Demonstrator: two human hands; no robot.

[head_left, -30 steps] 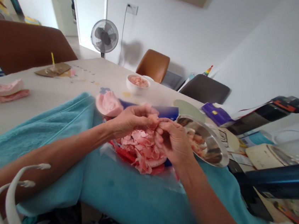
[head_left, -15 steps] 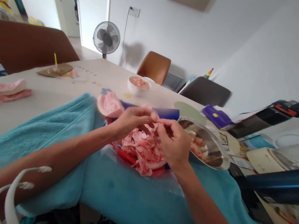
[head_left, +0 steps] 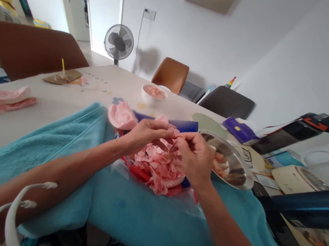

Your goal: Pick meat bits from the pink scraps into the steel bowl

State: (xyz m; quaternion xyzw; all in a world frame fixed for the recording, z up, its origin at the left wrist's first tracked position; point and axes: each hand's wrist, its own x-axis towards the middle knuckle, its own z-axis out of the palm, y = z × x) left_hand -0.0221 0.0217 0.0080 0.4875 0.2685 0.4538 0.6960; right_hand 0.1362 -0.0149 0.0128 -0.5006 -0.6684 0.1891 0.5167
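Both hands meet above a heap of pink shrimp shells (head_left: 159, 167) lying on a red and clear plastic bag over a teal towel (head_left: 70, 148). My left hand (head_left: 145, 133) and my right hand (head_left: 194, 157) pinch a small pink shrimp piece (head_left: 175, 134) between their fingertips. A steel bowl (head_left: 237, 162) with peeled pieces sits just right of my right hand. A pink lump (head_left: 121, 115) rests behind my left hand.
A white bowl (head_left: 154, 93) of pink food stands farther back on the table. Pink packets (head_left: 2, 98) lie at the left edge. Books, papers and a dark blue bar (head_left: 306, 198) crowd the right side. Chairs and a fan (head_left: 119, 42) stand beyond the table.
The hands stay joined over the heap; the fingertips shifted slightly as they work the small piece, and the view drifted a little.
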